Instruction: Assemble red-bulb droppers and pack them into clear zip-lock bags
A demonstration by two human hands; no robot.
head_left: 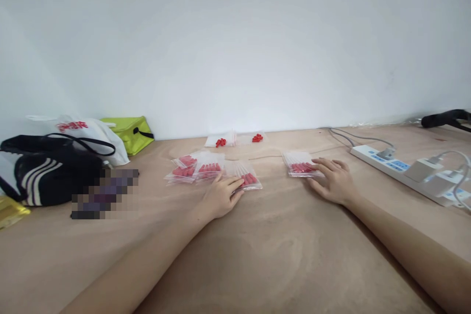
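Note:
My left hand [222,197] lies over the near left side of a fanned stack of clear zip bags [250,179] holding red cylindrical pieces. Its fingers are stretched out on the plastic, open. To its left are more such bags: a fanned stack [209,167] and a looser pile [183,170]. My right hand [333,181] is open too, thumb apart, with fingertips touching the right edge of another fanned stack of zip bags [299,164]. That stack also has red pieces along its near edge; my fingers hide part of it.
By the wall are a flat bag [211,141] and loose red pieces [256,138]. On the left sit a black striped bag [51,171], a white plastic bag [99,130] and a lime-green bag [130,132]. A power strip [386,167] with chargers and cables lies right.

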